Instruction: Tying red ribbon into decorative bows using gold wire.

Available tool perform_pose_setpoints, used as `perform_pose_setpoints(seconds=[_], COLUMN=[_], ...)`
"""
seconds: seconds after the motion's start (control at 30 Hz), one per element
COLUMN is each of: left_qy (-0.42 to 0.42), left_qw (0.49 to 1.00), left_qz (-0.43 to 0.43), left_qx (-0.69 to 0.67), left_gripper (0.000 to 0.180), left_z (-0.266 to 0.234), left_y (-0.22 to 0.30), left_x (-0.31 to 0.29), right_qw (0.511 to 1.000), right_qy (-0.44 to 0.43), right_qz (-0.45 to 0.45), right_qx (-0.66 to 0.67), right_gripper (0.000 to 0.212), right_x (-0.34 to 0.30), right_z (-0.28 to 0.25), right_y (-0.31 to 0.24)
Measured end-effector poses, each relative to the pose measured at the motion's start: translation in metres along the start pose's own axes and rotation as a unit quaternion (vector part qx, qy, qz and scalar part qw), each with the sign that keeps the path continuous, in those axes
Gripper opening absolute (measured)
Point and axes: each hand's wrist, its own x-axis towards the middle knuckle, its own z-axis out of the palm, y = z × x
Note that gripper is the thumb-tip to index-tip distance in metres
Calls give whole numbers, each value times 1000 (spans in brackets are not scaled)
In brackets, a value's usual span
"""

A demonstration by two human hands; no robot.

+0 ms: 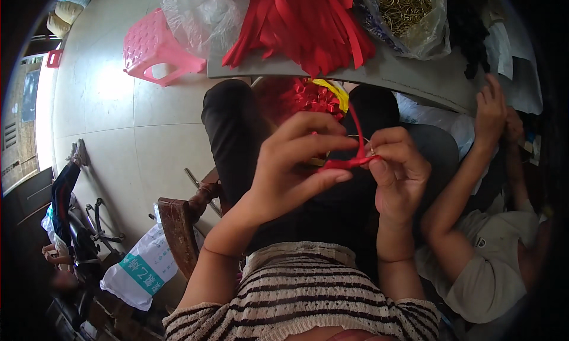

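Above my lap, a red ribbon (348,162) stretches between my two hands, and part of it loops upward. My left hand (296,160) has the ribbon between its thumb and fingers, with the upper fingers spread apart. The fingertips of my right hand (402,170) are pinched on the ribbon's other end. A thin gold tie (371,147) shows at that pinch, partly hidden by the fingers. Below my hands, between my knees, a container holds several finished-looking red ribbon bows (317,98), with a yellow strip (336,92) at its rim.
A grey table (403,74) in front bears a heap of red ribbon strips (299,26) and a plastic bag of gold ties (403,9). A pink stool (151,47) stands left. Another person's arm (465,175) is close on my right. A wooden chair arm (178,228) is beside me.
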Motion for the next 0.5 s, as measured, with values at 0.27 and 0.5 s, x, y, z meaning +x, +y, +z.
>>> perform_pose_setpoints(seconds=[0.27, 0.5], left_qy=[-67, -21], left_qw=[992, 937], left_qz=[12, -147], left_qx=[-111, -317], left_gripper=[19, 15], left_z=[-3, 5], left_y=[-12, -3], left_x=[-1, -7], right_qw=[984, 987], right_qy=[-82, -93], right_qz=[-57, 90], right_qx=[-148, 100], right_gripper=[45, 47], right_x=[13, 16], right_z=[2, 0], right_y=[2, 10])
